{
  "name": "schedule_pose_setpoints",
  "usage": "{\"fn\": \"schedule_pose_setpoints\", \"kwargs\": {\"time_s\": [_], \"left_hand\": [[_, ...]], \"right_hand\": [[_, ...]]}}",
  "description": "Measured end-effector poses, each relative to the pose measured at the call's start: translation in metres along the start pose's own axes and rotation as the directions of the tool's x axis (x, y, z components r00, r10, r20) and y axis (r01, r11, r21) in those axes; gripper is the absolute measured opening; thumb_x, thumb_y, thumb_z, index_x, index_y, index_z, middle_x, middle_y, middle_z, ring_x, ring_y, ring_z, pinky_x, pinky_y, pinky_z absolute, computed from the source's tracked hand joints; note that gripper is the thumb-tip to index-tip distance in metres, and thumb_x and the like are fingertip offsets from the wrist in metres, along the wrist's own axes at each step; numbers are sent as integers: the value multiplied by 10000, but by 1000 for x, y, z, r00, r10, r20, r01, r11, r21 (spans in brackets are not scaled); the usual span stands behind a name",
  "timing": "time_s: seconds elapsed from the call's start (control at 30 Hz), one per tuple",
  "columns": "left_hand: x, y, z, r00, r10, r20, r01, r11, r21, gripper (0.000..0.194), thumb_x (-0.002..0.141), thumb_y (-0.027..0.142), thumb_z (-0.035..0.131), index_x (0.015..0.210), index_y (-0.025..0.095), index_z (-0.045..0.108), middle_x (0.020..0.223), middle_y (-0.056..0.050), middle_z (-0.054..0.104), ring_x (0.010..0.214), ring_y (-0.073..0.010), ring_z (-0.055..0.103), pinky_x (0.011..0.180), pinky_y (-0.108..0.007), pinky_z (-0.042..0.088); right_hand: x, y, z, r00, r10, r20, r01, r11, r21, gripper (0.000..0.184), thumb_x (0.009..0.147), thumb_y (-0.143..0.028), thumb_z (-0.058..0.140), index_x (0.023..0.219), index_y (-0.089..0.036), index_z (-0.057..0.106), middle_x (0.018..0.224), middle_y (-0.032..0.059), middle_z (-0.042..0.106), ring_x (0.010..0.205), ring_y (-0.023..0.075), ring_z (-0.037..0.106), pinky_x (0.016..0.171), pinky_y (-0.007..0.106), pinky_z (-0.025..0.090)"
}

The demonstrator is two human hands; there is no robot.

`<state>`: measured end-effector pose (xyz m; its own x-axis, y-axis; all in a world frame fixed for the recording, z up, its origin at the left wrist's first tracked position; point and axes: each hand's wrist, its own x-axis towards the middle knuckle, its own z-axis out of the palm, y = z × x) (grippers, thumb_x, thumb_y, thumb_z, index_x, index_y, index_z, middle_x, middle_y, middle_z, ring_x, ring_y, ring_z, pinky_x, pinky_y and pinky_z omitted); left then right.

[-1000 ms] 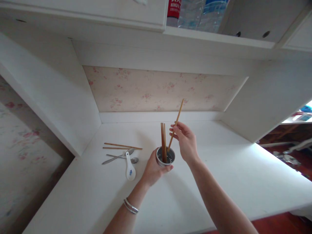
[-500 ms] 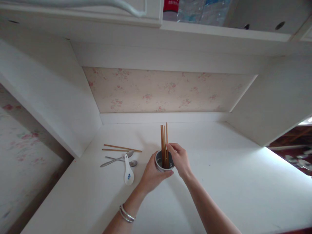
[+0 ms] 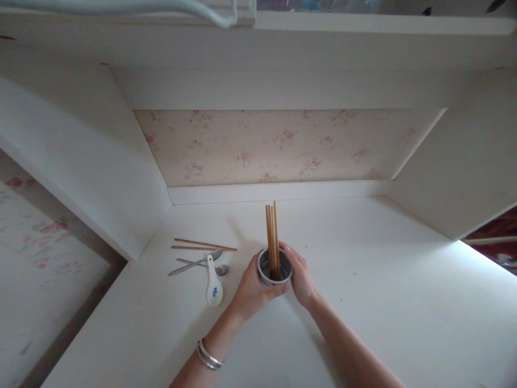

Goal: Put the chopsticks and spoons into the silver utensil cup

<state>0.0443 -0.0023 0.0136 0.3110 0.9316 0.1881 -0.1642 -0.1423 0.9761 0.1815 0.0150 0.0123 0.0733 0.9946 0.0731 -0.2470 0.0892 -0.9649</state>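
A round metal utensil holder (image 3: 264, 278) with small holes stands in the middle of the white surface. Several wooden chopsticks (image 3: 272, 231) stand upright in it, leaning together. My left hand (image 3: 255, 283) is wrapped around the holder's left and near side, its thumb along the front. Against the right side of the holder rests my right hand (image 3: 301, 274), fingers curved around its far right wall and clear of the chopsticks. The fingertips of both hands are partly hidden behind the holder.
Left of the holder lie two loose chopsticks (image 3: 204, 244), two crossed metal spoons (image 3: 195, 263) and a white ceramic spoon (image 3: 214, 288) with a blue mark. White panels close in the counter (image 3: 363, 302) on both sides, and a cabinet shelf (image 3: 343, 24) overhangs it.
My right hand has let go of a chopstick and lowered onto the holder's right side. That chopstick now leans with the others. The view has tilted slightly downward.
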Motion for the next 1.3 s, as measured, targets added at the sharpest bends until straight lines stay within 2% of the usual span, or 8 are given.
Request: {"fn": "schedule_pose_setpoints", "kwargs": {"time_s": [0.13, 0.27, 0.47, 0.63, 0.8, 0.9, 1.07, 1.3], "left_hand": [[-3, -5, -1, 997, 52, -62, -41, 986, 160, 822, 626, 348, 844, 1340, 224, 456, 1340, -124, 512, 1271, -312, 464, 1101, -449, 341], [-6, -12, -9, 996, 71, -58, -43, 923, 381, 857, 636, 408, 831, 1377, 248, 432, 1420, -120, 375, 1385, -313, 302, 1174, -458, 227], [-11, 8, -41, 997, 69, 18, -68, 848, 525, 848, 703, 472, 766, 1424, 294, 357, 1450, -113, 320, 1316, -282, 407, 1063, -411, 416], [15, 41, -97, 990, 105, 91, -134, 549, 825, 297, 907, 405, 520, 1143, 243, 600, 1186, -70, 573, 1030, -191, 599, 972, -346, 459], [58, 41, -172, 980, -175, 96, -69, 154, 986, 268, 881, 258, 444, 1011, 211, 673, 1090, -75, 662, 1053, -214, 591, 969, -333, 416], [71, 36, -203, 958, -276, 79, -52, 105, 993, 215, 785, 273, 545, 917, 210, 704, 1010, -93, 693, 982, -255, 612, 880, -339, 433], [73, 35, -210, 934, -354, 55, -29, 76, 997, 222, 787, 328, 496, 829, 223, 688, 891, -81, 693, 856, -249, 614, 763, -308, 415], [73, 44, -207, 974, -226, 4, 2, 24, 1000, 218, 825, 271, 422, 908, 201, 610, 980, -103, 654, 944, -263, 578, 850, -341, 405]], "right_hand": [[-3, 14, -1, 988, 87, 129, -109, 979, 170, 493, 910, -566, 467, 1055, -166, 719, 1026, 76, 728, 985, 268, 635, 909, 376, 457], [-2, 17, -3, 990, 74, 122, -97, 977, 192, 463, 906, -543, 494, 1012, -159, 729, 959, 80, 730, 926, 259, 635, 870, 364, 468], [0, 19, -6, 996, 5, 84, -16, 991, 133, 383, 904, -502, 527, 945, -187, 740, 941, 60, 720, 927, 240, 607, 864, 336, 449], [2, 21, -7, 996, -5, 94, -7, 991, 136, 386, 908, -499, 523, 891, -173, 730, 897, 56, 709, 858, 223, 597, 807, 321, 447], [3, 20, -8, 995, 4, 101, -20, 987, 158, 401, 890, -520, 538, 875, -165, 721, 854, 50, 703, 833, 216, 596, 774, 308, 443], [4, 18, -9, 996, -20, 83, 8, 989, 146, 406, 882, -527, 544, 862, -161, 719, 851, 52, 703, 818, 210, 590, 771, 305, 438], [6, 16, -10, 997, -33, 76, 22, 989, 147, 375, 886, -503, 548, 846, -165, 706, 849, 52, 690, 829, 209, 579, 770, 298, 434], [4, 16, -10, 994, -36, 99, 22, 989, 144, 394, 893, -512, 533, 888, -164, 719, 883, 57, 695, 842, 211, 581, 794, 312, 426]]}}
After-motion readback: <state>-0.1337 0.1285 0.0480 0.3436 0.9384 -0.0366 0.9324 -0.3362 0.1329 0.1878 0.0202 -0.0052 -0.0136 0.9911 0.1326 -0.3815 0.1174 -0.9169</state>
